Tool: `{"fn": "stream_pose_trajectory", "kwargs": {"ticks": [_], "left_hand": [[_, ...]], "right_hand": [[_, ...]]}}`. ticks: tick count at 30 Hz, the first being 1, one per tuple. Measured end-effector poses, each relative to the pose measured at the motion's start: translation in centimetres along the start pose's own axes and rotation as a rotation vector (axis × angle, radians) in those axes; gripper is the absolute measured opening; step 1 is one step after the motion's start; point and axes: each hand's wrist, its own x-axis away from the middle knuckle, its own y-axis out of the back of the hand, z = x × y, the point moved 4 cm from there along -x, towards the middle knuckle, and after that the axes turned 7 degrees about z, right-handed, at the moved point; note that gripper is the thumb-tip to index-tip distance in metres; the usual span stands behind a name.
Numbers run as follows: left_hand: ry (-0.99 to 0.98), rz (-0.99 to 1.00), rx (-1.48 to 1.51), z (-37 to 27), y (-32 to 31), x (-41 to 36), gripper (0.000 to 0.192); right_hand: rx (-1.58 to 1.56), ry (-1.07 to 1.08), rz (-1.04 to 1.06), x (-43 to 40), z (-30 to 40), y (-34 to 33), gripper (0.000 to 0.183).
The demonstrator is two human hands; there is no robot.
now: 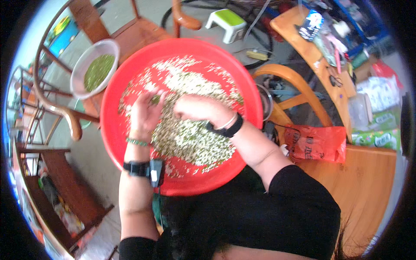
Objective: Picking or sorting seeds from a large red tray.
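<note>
A wide red plastic basin [182,187] is in front of me, with pale and greenish seeds or grains [208,143] spread over its bottom. My left hand [146,112] is over the left part of the basin, palm turned up and fingers curled. A small greenish patch shows between its fingers; whether the hand holds it is unclear. Just to the right, my right hand [200,109] hovers over or touches the seeds, its fingers bent down. Blur and the hand itself hide what its fingertips hold. Both wrists wear bands.
A white bowl [75,78] of green seeds stands on a wooden chair [139,31] at upper left. Behind the basin is a green-topped stool [229,18]. To the right are a curved wooden chair back [292,74], a red plastic bag [318,143] and a cluttered wooden table [292,29].
</note>
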Motion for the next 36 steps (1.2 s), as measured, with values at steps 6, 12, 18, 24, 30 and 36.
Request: {"fn": "stream_pose_trajectory", "kwargs": {"ticks": [6, 12, 18, 24, 30, 36], "left_hand": [[0.033, 0.044, -0.039, 0.1, -0.3, 0.5, 0.023], [0.013, 0.021, -0.085, 0.6, -0.8, 0.3, 0.021], [0.022, 0.021, -0.118, 0.7, -1.1, 0.5, 0.019], [0.072, 0.059, -0.152, 1.8, -0.2, 0.2, 0.02], [0.212, 0.091, -0.146, 3.6, -1.0, 0.6, 0.022], [0.215, 0.08, -0.136, 3.5, -1.2, 0.7, 0.023]], "right_hand": [[0.193, 0.015, -0.073, 0.4, 1.4, 0.7, 0.011], [0.129, 0.08, -0.177, 0.9, 0.8, 0.7, 0.013], [0.056, -0.086, -0.096, 1.0, 0.7, 2.1, 0.013], [0.124, 0.058, -0.272, 0.8, 1.5, 4.3, 0.008], [0.2, 0.212, -0.465, 0.6, 2.3, 4.7, 0.007], [0.146, 0.204, -0.562, 0.8, 2.4, 4.8, 0.006]]}}
